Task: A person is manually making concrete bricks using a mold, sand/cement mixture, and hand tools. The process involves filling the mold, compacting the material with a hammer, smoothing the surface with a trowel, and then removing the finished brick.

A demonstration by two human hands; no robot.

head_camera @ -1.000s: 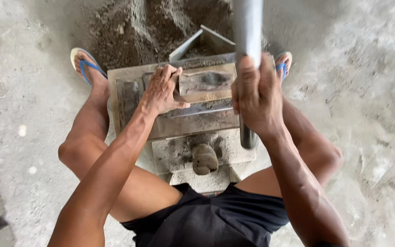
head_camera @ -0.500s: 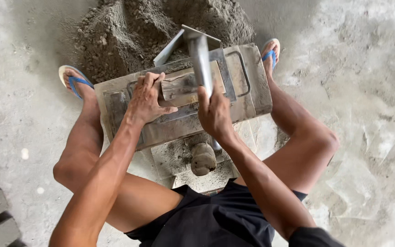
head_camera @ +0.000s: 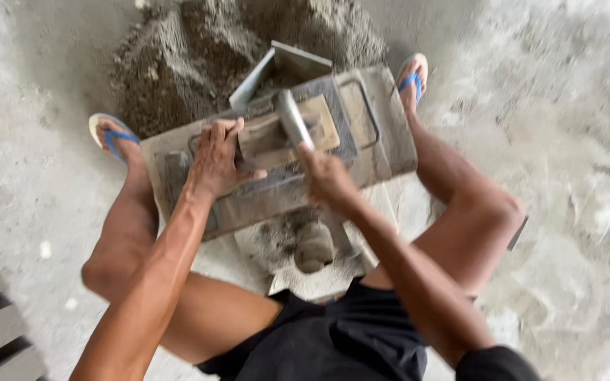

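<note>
Two bare hands work on one gray metal box on the floor.

The left hand (head_camera: 217, 159) lies on a flat wooden block (head_camera: 287, 134) inside the metal box (head_camera: 383, 134), fingers curled over the block's edge. The right hand (head_camera: 326, 176) has its fingers wrapped tight around a round gray pipe (head_camera: 289, 116) that leans over the block. One pile of dark, crumbly sand (head_camera: 192, 49) sits just behind the box. Two blue sandals (head_camera: 111, 134) stand on the rough, pale concrete floor (head_camera: 573, 106).
</note>
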